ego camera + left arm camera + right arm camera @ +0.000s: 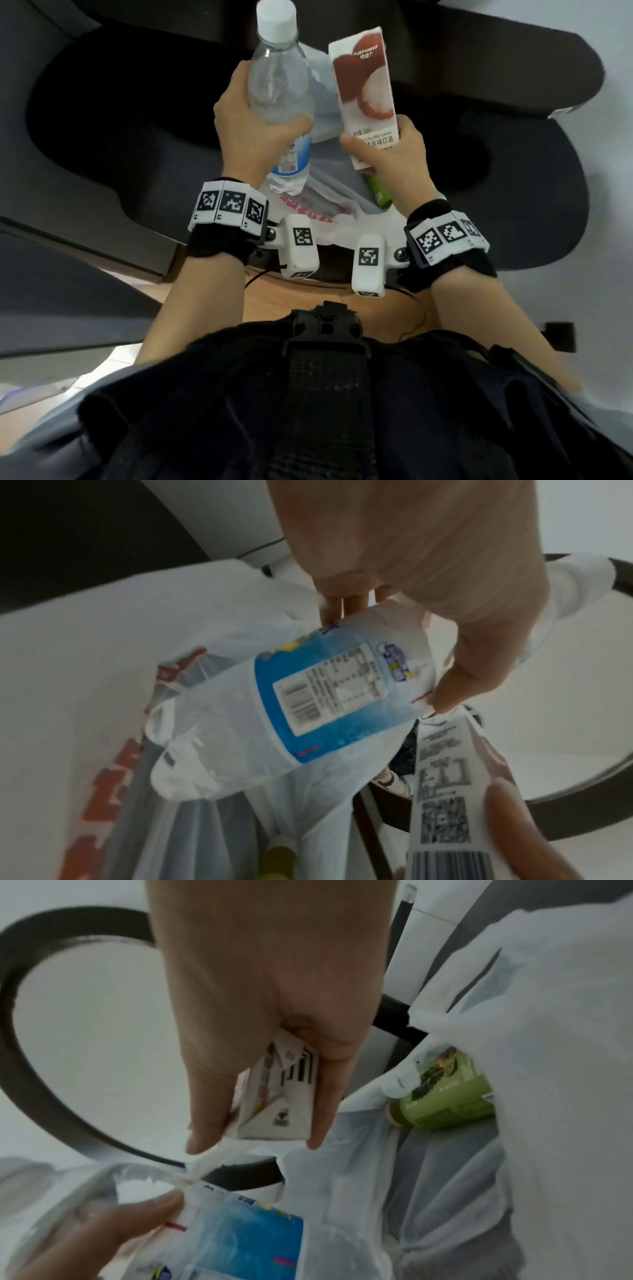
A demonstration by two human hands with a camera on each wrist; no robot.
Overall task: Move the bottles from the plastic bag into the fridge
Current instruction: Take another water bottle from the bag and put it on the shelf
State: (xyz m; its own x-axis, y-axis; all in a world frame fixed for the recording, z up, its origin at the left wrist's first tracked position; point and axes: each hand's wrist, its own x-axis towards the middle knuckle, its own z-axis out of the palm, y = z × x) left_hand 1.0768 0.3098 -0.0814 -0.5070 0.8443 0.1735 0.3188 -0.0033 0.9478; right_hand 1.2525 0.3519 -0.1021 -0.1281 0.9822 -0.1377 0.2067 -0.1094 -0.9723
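Note:
My left hand grips a clear water bottle with a white cap and a blue label, lifted above the bag. My right hand holds a tall white drink carton printed with red fruit by its lower end. Below both hands lies the white plastic bag with red print, its mouth open. A green bottle lies inside the bag, seen clearly in the right wrist view. No fridge is in view.
A dark round-edged seat or table lies under the bag, over a pale floor. A curved dark rim runs behind my right hand. A wooden surface shows near my body. Black wrist straps with markers sit on both wrists.

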